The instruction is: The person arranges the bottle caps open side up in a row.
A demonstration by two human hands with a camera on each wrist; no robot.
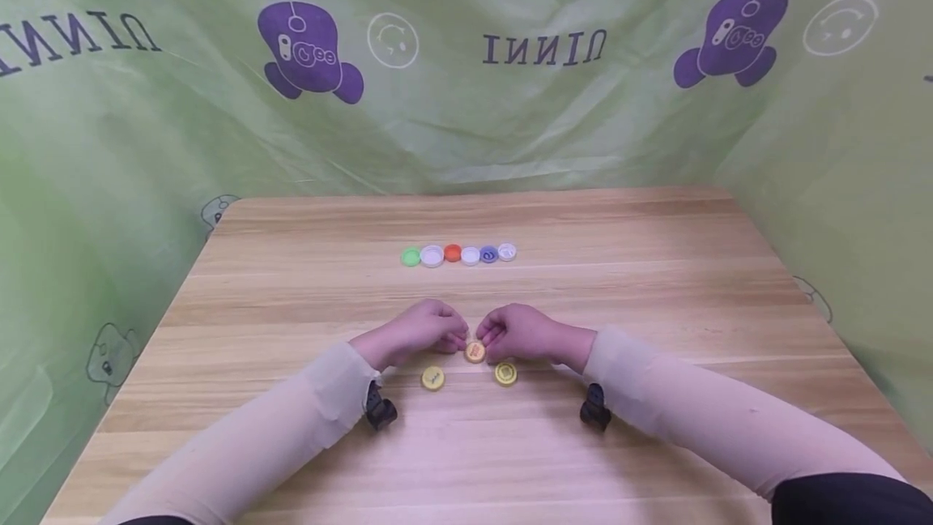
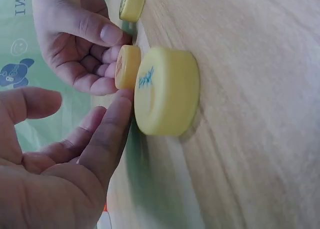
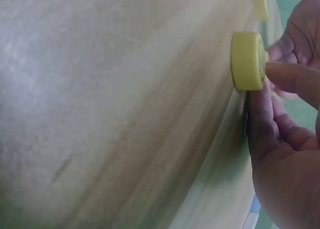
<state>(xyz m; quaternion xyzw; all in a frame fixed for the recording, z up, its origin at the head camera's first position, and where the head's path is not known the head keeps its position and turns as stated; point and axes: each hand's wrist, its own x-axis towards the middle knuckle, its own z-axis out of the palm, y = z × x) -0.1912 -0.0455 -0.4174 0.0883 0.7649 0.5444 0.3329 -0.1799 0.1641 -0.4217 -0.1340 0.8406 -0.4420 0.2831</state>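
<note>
Between the two hands an orange-yellow bottle cap (image 1: 475, 352) with a reddish print lies on the wooden table. My left hand (image 1: 430, 326) reaches it from the left, its outstretched fingertips right at the cap's side and the thumb held apart, as the left wrist view shows. From the other side my right hand (image 1: 528, 332) has its loosely bent fingers against the cap, its thumb raised off it. A yellow cap with blue writing (image 2: 167, 91) sits nearer the body on the left. Another yellow cap (image 3: 247, 61) is close by the right hand.
Farther back, a side-by-side row holds a green cap (image 1: 411, 257), a red cap (image 1: 453, 253), a blue cap (image 1: 489, 253) and several white ones. Behind the table (image 1: 619, 266) hangs a green printed curtain (image 1: 466, 128), which also runs down both sides.
</note>
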